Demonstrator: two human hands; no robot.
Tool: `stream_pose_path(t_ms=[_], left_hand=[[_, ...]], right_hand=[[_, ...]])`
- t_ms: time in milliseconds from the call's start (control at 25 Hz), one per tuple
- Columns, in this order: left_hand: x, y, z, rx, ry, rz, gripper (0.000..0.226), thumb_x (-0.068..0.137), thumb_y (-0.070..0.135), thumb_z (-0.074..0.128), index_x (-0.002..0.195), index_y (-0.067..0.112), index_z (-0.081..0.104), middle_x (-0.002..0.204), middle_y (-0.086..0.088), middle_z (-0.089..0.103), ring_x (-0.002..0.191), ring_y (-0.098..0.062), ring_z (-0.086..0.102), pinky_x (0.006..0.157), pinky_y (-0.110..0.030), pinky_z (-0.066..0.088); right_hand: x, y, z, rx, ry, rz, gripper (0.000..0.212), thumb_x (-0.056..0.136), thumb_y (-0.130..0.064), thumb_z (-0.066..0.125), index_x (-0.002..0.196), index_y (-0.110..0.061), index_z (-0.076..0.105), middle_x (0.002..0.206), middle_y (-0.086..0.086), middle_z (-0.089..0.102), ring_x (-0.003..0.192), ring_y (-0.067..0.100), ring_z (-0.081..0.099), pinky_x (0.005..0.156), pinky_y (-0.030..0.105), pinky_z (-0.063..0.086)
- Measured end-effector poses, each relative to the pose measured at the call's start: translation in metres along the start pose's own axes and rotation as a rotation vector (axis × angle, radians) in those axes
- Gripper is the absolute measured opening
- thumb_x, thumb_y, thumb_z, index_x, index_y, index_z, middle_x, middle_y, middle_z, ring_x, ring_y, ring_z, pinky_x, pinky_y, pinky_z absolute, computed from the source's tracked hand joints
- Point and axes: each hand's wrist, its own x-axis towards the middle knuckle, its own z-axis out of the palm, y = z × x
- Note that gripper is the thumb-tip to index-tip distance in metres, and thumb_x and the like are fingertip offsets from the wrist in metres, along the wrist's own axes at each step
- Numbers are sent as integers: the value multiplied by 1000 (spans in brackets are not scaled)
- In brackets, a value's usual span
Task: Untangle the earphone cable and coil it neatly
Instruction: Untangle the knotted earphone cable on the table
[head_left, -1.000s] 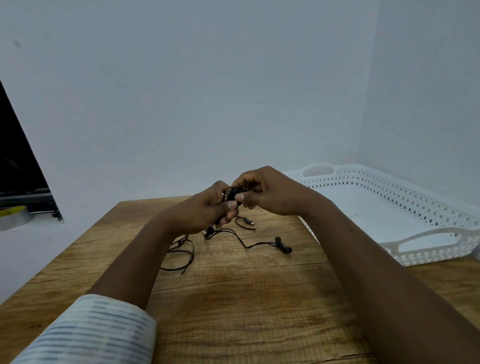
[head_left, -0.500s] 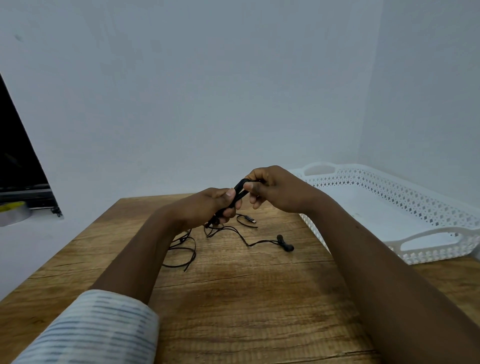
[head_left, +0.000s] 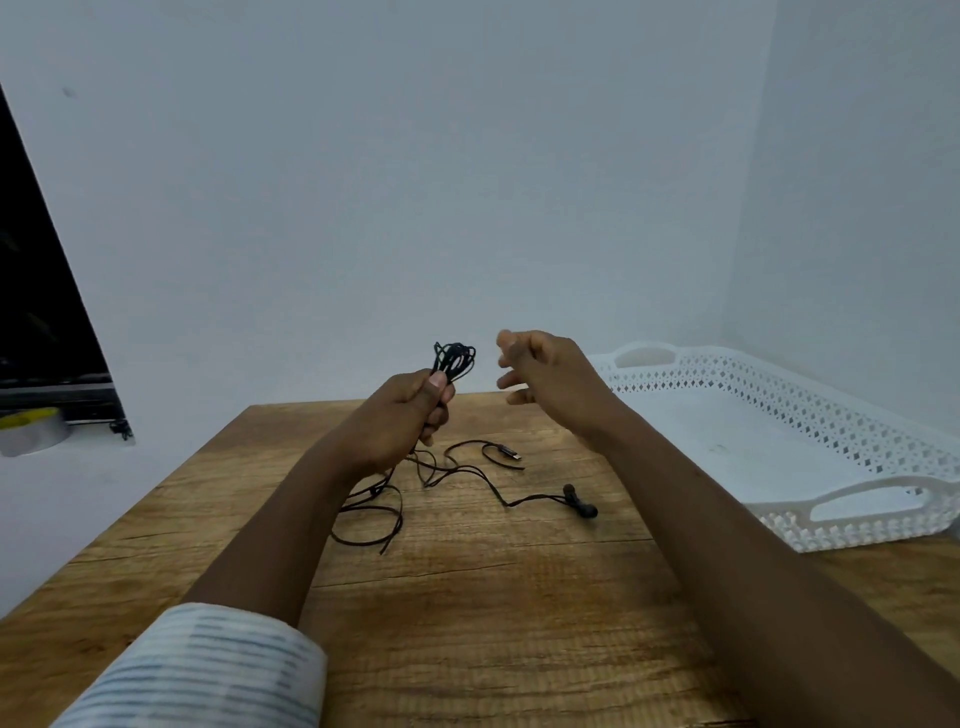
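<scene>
The left hand (head_left: 405, 410) is raised above a wooden table (head_left: 493, 597), its grip clamped on a bunched loop of black earphone cable (head_left: 453, 358). How the strands run inside the fist is hidden. The right hand (head_left: 550, 379) hovers beside it, fingers apart, holding nothing. Loose cable trails onto the table, ending in earbuds (head_left: 579, 501) and a plug (head_left: 506, 453). A white perforated tray (head_left: 779, 415) sits right, partly cut off. No writing is legible.

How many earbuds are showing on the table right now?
2, lying together on the wooden table at the loose cable's end: one earbud, the other just nearer the white tray. None shows in the left hand.
</scene>
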Motion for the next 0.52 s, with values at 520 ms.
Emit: stream_pose_path(t_ms=[520], left_hand=[[3, -22, 4, 4, 208, -80, 38, 106, 35, 26, 79, 17, 45, 62, 6, 37, 56, -10, 30, 57, -30, 28]], right_hand=[[-3, 55, 27, -978, -103, 167, 14, 89, -20, 63, 98, -11, 69, 103, 8, 69, 92, 23, 65, 79, 33, 56]])
